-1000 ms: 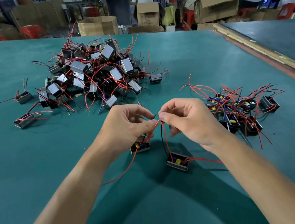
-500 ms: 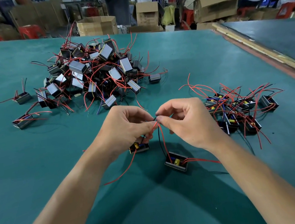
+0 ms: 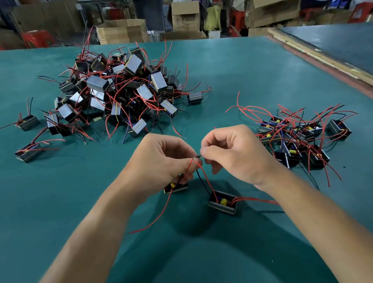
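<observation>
We are in the middle of joining two wire ends, and by our reckoning most of the batch is yet to be done. Our left hand (image 3: 159,162) has its fingers curled, with thumb and forefinger pinching the tip of a red lead (image 3: 206,180). Our right hand (image 3: 232,151) is curled the same way and pinches the end of a black lead (image 3: 199,175). The two tips meet in the small gap between our fingertips. We cannot tell whether the bare ends are already twisted together; they are too small to read.

Both leads drop to the near module (image 3: 223,205), an open-topped black box lying on the green table (image 3: 46,209) at about 6 o'clock from our hands. A second module (image 3: 176,187) sits half hidden under our left palm, at 7 o'clock from the pinch, with a red wire trailing towards 8 o'clock.

The smaller cluster (image 3: 300,139) at 3 o'clock looks like the finished lot, lying open side up. The big heap (image 3: 121,95) at 11 o'clock, with a few strays at 9 and 10 o'clock, is far larger, so we judge the job to be at an early stage.
</observation>
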